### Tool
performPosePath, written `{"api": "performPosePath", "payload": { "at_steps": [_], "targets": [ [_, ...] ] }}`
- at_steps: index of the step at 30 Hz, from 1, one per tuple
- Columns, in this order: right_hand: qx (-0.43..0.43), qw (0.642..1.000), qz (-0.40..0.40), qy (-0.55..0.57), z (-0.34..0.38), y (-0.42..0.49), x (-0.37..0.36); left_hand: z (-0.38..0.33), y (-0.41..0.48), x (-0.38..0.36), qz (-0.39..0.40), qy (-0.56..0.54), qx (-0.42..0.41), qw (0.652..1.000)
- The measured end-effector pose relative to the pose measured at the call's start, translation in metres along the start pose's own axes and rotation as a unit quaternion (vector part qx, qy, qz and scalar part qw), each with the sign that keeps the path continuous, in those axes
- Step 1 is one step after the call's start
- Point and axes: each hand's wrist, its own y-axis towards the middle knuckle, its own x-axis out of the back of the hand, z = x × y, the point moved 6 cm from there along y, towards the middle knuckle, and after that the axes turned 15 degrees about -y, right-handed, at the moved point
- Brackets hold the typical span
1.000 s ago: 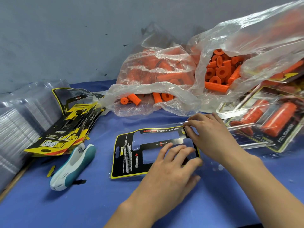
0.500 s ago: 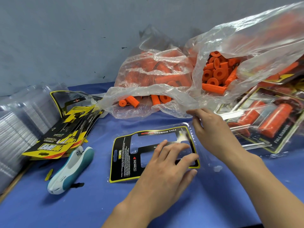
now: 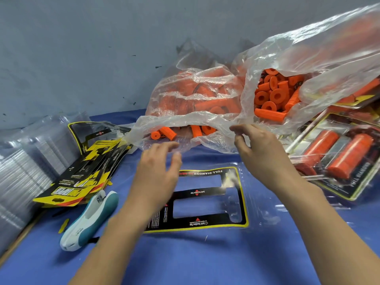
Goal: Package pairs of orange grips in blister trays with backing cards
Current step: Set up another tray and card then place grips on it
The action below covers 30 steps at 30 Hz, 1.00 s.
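Orange grips (image 3: pixel 273 99) sit piled in clear bag (image 3: pixel 205 124) at table's back. Left hand (image 3: pixel 158 167) and right hand (image 3: pixel 259 145) hover at bag mouth, fingers loosely spread (holding nothing). Backing card (image 3: pixel 205 200) flat below; stapler (image 3: pixel 90 221) near left forearm.

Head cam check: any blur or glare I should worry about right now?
Head view: left hand is motion-blurred at the fingertips, right hand sharper; glare streaks the plastic bag and the clear blister tray over its backing card; wide-angle bending at the edges.
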Motion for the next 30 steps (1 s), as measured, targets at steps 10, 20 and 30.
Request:
{"api": "performPosePath", "payload": {
  "at_steps": [10, 20, 30],
  "targets": [
    [0.006, 0.998, 0.019, 0.052, 0.013, 0.016, -0.016, 0.096, 0.116, -0.041, 0.181, 0.241, 0.136, 0.944],
    [0.038, 0.998, 0.031, 0.028, 0.012, 0.033, -0.027, 0.121, 0.165, -0.07, 0.207, 0.532, 0.028, 0.82],
    [0.088, 0.994, -0.024, 0.054, 0.019, 0.035, -0.013, 0.124, 0.174, -0.069, 0.148, 0.458, -0.028, 0.876]
  ]
}}
